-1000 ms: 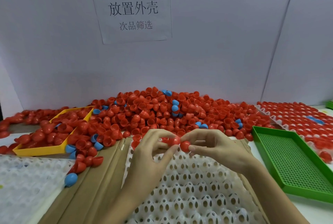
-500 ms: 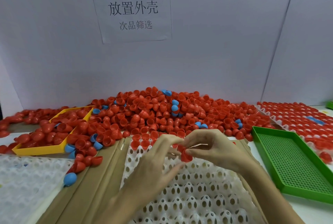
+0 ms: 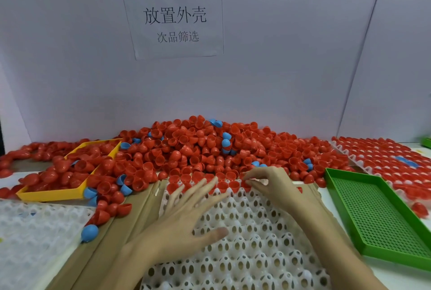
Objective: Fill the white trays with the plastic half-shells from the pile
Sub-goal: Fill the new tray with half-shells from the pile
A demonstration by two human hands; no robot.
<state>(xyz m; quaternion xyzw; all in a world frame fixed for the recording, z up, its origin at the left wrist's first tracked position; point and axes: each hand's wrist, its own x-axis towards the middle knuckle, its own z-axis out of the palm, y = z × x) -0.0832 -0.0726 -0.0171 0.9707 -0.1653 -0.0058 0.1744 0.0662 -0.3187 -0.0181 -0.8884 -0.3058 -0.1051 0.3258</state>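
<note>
Far left: a see-through white tray [image 3: 35, 231] with bumpy holes, low in the corner. Just behind it, a yellow tray [image 3: 50, 194] full of red half-shells. Beside that, a few blue half-shells [image 3: 89, 232] lying loose on brown cardboard [image 3: 130, 217]. In the middle, at the back: a big pile of red half-shells [image 3: 198, 147] with some blue ones mixed in, up against the wall. On the wall above, a paper sign [image 3: 173, 20] with writing. In front of the pile: the white tray [image 3: 245, 238] with round holes, its far row holding red half-shells [image 3: 224, 184]. Flat over this tray, the left hand [image 3: 184, 224], fingers straight and spread wide, holding nothing. Next to it, the right hand [image 3: 272, 184] at the tray's far row, fingertips curled down by a red half-shell; cannot tell whether pinching it. Further right: a green tray [image 3: 377, 217] with tiny holes. Far right, at the back: another white tray [image 3: 382, 157], full of red half-shells with a few blue in the middle.
</note>
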